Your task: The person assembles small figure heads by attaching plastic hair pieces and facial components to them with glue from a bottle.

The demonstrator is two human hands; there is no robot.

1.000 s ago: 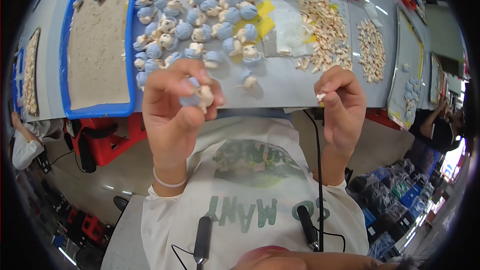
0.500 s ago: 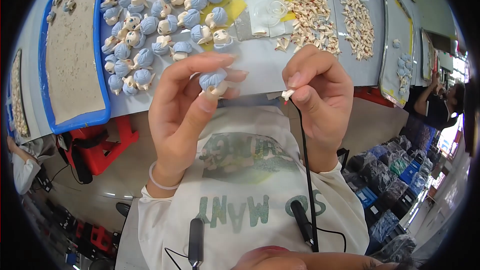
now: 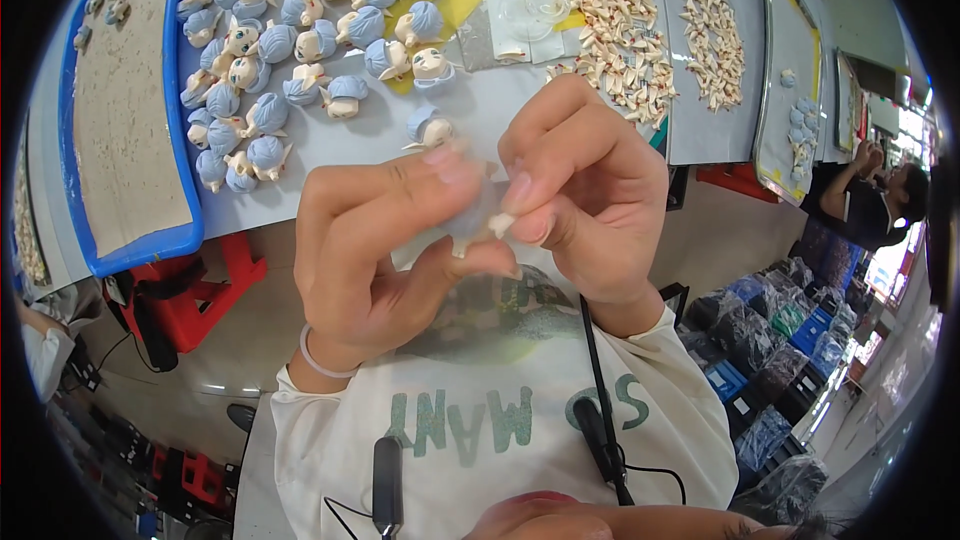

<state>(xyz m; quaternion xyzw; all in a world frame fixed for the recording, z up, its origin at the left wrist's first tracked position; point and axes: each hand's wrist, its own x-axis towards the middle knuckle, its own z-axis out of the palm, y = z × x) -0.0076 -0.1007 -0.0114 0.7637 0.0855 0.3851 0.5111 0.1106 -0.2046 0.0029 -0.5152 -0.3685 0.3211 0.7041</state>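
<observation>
My left hand (image 3: 385,250) is closed around a small doll head (image 3: 471,220) with light blue hair, blurred and mostly covered by the fingers. Between thumb and forefinger, my right hand (image 3: 590,200) pinches a tiny cream-coloured pointed piece (image 3: 501,225), close beside the head; whether they touch is unclear. Just beyond my left fingers, another doll head (image 3: 430,127) lies on the table. Several more blue-haired heads (image 3: 268,112) are spread over the table's left part. A heap of cream pointed pieces with red ends (image 3: 610,25) lies beyond my right hand.
At left stands a blue-rimmed tray (image 3: 192,140) with a sandy bed and a few heads. A smaller pile of pieces (image 3: 712,50) and a metal-edged tray (image 3: 768,110) are at right. Red stools (image 3: 225,285) stand below the table. Another person (image 3: 875,190) sits far right.
My hands have come together: the left moved right and slightly down with the head, the right moved left with the small piece. A doll head on the table now shows beyond my left fingers.
</observation>
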